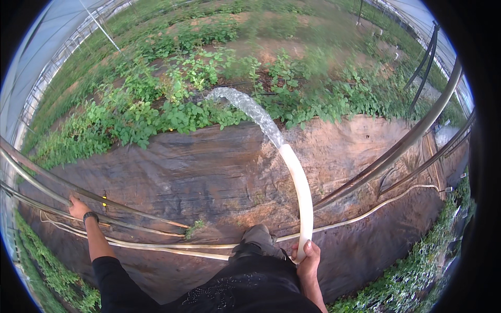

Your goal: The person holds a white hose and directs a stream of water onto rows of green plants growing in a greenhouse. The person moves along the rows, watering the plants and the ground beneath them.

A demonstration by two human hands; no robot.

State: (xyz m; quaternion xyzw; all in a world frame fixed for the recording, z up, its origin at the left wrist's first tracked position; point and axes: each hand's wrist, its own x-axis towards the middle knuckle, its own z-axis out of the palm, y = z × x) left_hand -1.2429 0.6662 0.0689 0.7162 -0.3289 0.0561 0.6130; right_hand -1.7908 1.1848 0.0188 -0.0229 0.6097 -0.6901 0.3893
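Observation:
My right hand grips a thick white hose near my waist. The hose curves up and forward from it, and a stream of water pours from its mouth onto a row of leafy green plants. Out to the left, my left hand is closed around a grey metal pole that slants down to the ground. A dark band circles that wrist. Behind me, where the hose leads on from my right hand is partly hidden by my body.
Dark ground sheeting, soiled with earth, covers the path. A thinner pale hose crosses it by my shoe. More metal poles slant in at the right. A yellow object is beside the left poles. Plants line the lower right.

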